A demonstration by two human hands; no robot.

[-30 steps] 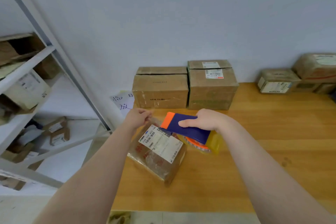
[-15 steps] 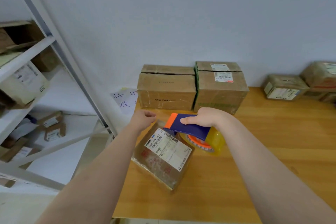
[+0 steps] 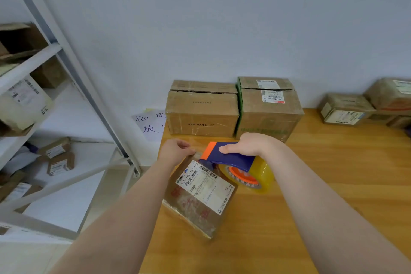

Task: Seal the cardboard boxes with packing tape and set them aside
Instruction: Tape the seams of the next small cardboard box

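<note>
Little has shifted: right hand (image 3: 246,147) still grips tape dispenser (image 3: 231,159) at far end of box (image 3: 200,202), left hand (image 3: 175,151) pinches its corner; sealing pending

"NEW PA" is being shown on the front of the left large box (image 3: 201,115). "159 159 A03 160" is being displayed on the white label (image 3: 205,186) of the small box (image 3: 193,211). Handwritten "临" and "放" are being shown on the paper sheet (image 3: 149,124).

Soft, even indoor light, faint shadows; wide-angle bending and slight blur toward edges.
</note>
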